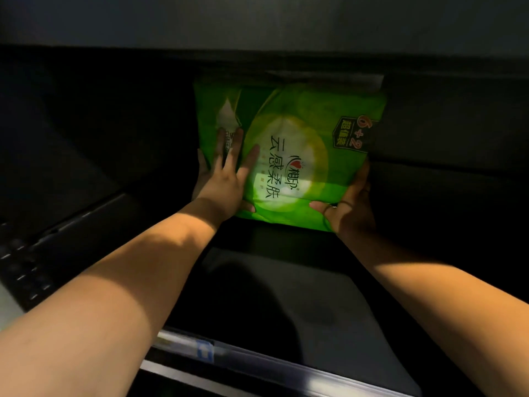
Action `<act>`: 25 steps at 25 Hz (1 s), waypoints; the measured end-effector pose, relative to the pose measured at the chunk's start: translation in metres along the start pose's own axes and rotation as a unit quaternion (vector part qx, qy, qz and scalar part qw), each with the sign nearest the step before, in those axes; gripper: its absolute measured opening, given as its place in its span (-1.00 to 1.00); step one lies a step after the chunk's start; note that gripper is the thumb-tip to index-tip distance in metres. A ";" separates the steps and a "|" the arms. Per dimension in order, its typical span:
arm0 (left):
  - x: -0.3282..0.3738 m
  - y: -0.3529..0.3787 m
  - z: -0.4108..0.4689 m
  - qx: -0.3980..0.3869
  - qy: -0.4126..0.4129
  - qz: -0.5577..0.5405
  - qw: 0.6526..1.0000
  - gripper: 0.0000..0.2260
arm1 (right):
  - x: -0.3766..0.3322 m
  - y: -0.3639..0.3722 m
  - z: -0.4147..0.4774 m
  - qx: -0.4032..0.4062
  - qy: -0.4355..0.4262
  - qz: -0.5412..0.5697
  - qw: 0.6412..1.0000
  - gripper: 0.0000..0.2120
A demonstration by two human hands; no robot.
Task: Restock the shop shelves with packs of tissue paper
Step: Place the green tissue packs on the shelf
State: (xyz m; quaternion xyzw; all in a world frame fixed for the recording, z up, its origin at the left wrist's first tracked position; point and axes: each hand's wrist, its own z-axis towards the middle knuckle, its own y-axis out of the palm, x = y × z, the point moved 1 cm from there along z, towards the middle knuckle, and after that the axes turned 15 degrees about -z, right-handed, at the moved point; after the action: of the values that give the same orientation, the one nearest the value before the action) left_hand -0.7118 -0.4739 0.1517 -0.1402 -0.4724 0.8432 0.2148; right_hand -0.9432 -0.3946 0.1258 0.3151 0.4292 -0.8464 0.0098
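Free shelf room flanking tissue pack

Shop: dark display shelf, price-tag rail along front edge.

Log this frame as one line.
left hand: fingers flat on green tissue pack | right hand: grips pack's lower right corner | location: inside dark shelf
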 end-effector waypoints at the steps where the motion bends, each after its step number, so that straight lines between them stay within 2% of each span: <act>1: 0.002 -0.001 0.000 -0.005 -0.004 0.008 1.000 0.14 | -0.001 -0.003 0.000 -0.015 -0.003 -0.027 1.000 0.24; 6: 0.007 -0.023 -0.010 -0.054 0.007 0.001 0.998 0.02 | -0.005 -0.020 -0.004 -0.074 0.002 -0.144 0.987 0.28; 9: 0.009 -0.039 -0.022 -0.090 0.018 -0.032 0.995 -0.07 | -0.009 -0.040 -0.020 -0.111 -0.020 -0.202 0.973 0.13; 11: 0.015 -0.049 -0.033 -0.086 0.044 -0.032 0.995 -0.12 | -0.013 -0.059 -0.041 -0.146 -0.069 -0.266 0.950 0.00; 13: 0.021 -0.060 -0.046 -0.089 0.081 -0.037 0.992 -0.20 | -0.023 -0.074 -0.069 -0.165 -0.128 -0.375 0.903 -0.11; 15: 0.023 -0.070 -0.061 -0.112 0.113 -0.064 0.985 -0.26 | -0.037 -0.085 -0.103 -0.152 -0.177 -0.444 0.865 -0.23; 16: 0.022 -0.075 -0.070 -0.123 0.128 -0.074 0.981 -0.27 | -0.045 -0.090 -0.120 -0.140 -0.184 -0.456 0.860 -0.29; 19: 0.020 -0.094 -0.104 -0.118 0.164 -0.101 0.974 -0.33 | -0.064 -0.112 -0.166 -0.085 -0.179 -0.465 0.863 -0.39; 22: 0.029 -0.120 -0.137 -0.101 0.210 -0.186 0.954 -0.38 | -0.068 -0.136 -0.210 -0.054 -0.128 -0.469 0.872 -0.36; 25: 0.050 -0.139 -0.166 -0.085 0.261 -0.254 0.928 -0.35 | -0.063 -0.163 -0.255 -0.019 -0.109 -0.478 0.872 -0.36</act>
State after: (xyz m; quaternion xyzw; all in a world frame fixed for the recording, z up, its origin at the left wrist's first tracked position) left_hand -0.6501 -0.2627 0.1835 -0.2481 -0.4895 0.6510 0.5244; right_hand -0.8056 -0.1210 0.1669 -0.0229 0.5399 -0.7684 -0.3428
